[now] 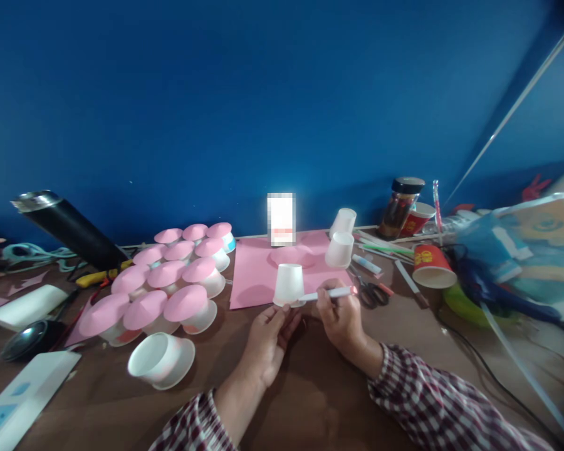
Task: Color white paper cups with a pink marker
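A white paper cup (289,283) stands upside down at the front of the pink paper sheets (251,269). My left hand (269,341) pinches the cup's lower rim from the near side. In my right hand (344,318) is a white marker pen (328,294), held nearly level, its tip at the cup's right side near the rim. Whether the tip touches the cup I cannot tell. Two more white cups (339,250) stand upside down behind, to the right. On the left, several cups wear pink paper cones (165,274).
A white cup (161,360) sits front left, by a power strip (32,398). A black flask (70,228) leans behind. To the right lie scissors (371,293), a glue stick (366,264), a red paper cup (433,265), a dark-lidded jar (401,207) and a cable (479,360).
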`<state>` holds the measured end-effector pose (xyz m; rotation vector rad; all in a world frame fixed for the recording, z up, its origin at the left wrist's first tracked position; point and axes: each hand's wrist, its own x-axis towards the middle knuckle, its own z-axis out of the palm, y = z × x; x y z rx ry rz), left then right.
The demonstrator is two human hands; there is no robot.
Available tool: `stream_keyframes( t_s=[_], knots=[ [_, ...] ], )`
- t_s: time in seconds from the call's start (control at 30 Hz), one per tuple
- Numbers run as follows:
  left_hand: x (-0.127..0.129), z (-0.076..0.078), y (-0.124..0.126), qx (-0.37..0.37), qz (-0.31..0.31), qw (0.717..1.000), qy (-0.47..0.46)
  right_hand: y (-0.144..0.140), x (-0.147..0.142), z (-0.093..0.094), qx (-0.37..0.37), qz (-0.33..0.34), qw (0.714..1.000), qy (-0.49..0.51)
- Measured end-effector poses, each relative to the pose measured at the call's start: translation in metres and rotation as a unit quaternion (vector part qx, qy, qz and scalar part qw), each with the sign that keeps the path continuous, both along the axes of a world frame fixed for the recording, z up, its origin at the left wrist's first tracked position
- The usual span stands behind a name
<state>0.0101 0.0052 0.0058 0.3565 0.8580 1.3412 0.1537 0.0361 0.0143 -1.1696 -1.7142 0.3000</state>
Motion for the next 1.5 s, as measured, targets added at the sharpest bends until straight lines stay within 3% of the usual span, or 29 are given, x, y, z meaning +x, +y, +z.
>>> stream_keyframes(
  t_s=[0.3, 0.87, 1.5],
  knots=[
    [-0.0008, -0.0013, 0.0006, -0.005, 0.024, 1.000, -0.015, 0.0001, -0.0007, 0.0008, -0.013, 0.005, 1.000, -0.019],
    [-0.0003, 0.0028, -0.0013, -0.004, 0.008, 1.000, -0.011, 0.0046, 0.0029, 0.0021, 0.016, -0.026, 0.999, -0.011],
    [-0.0013, 0.0004, 0.0011, -0.001, 0.018, 1.000, -0.026, 0.0033, 0.0010, -0.0016, -0.003, 0.007, 1.000, -0.016]
  ],
)
